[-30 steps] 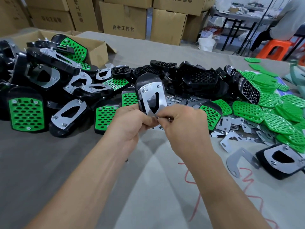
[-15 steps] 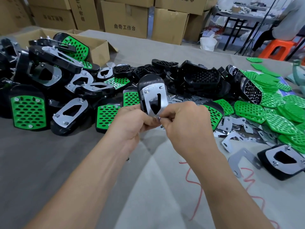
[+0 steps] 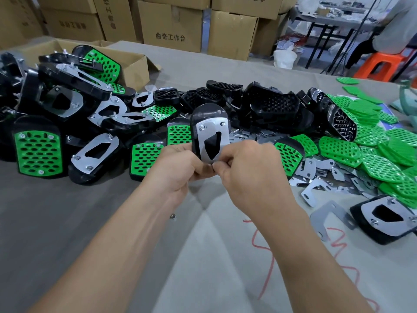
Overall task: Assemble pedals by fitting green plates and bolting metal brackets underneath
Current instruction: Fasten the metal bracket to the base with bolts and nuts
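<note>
head view | faces forward and down | left hand (image 3: 180, 164), right hand (image 3: 250, 170) near | table (image 3: 67, 222) beyond

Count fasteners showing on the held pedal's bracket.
2: one at the bracket's top left, one at top right. Left hand and right hand cover its lower end; more may hide.

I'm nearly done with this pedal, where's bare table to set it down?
Bare cloth lies near-left, in front of the pedal pile; more between your forearms, left of the red scribble. Crowded: loose brackets and green plates at right.

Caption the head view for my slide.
Left hand grips a pedal while right hand pinches the lower end of its metal bracket.
</note>
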`<state>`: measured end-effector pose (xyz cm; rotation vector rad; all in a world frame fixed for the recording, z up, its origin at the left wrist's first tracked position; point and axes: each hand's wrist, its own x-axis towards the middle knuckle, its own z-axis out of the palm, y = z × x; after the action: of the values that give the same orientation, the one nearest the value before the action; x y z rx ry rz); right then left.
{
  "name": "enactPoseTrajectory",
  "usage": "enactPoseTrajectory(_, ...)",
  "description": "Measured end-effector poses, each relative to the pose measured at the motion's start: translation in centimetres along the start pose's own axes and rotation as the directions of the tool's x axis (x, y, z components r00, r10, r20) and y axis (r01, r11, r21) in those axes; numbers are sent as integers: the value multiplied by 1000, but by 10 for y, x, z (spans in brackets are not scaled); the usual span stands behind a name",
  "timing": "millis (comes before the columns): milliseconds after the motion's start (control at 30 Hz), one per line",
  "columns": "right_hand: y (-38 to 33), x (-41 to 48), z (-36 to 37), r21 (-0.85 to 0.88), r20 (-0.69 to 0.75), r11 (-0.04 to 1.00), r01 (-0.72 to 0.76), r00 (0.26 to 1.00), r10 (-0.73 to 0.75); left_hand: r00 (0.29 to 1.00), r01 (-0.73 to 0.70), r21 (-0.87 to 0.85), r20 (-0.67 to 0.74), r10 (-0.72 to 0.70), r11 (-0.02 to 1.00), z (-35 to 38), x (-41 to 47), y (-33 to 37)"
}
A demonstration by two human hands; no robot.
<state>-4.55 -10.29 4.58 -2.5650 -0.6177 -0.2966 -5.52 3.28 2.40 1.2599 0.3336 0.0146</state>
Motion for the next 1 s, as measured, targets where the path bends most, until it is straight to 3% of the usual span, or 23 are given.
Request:
enactPoseTrajectory(233,-6,-1,-4,-5,60,999,-46,997,46,994,75,-42,-75,-78,996,1,3,-1)
enactPoseTrajectory(433,7,4,-11,94,168,991,-92,983,76,993,71,-108,-91,-81,992,0,5,-1)
enactPoseTrajectory(533,12,4,-9,110,50,991,-81,996,76,992,77,-112,-91,-88,991,-1,6,0)
enactPoseTrajectory(633,17,5,-8,280,-105,955,-98,986,132,992,91,-149,-73,-102,985,-1,7,0)
enactPoseTrajectory(867,12,5,-2,398,-35,909,-125,988,152,991,114,-241,-35,-126,964,-4,7,2)
enactPoseTrajectory(1000,10,5,-3,363,17,914,-180,982,187,988,124,-204,-63,-140,971,-2,7,0)
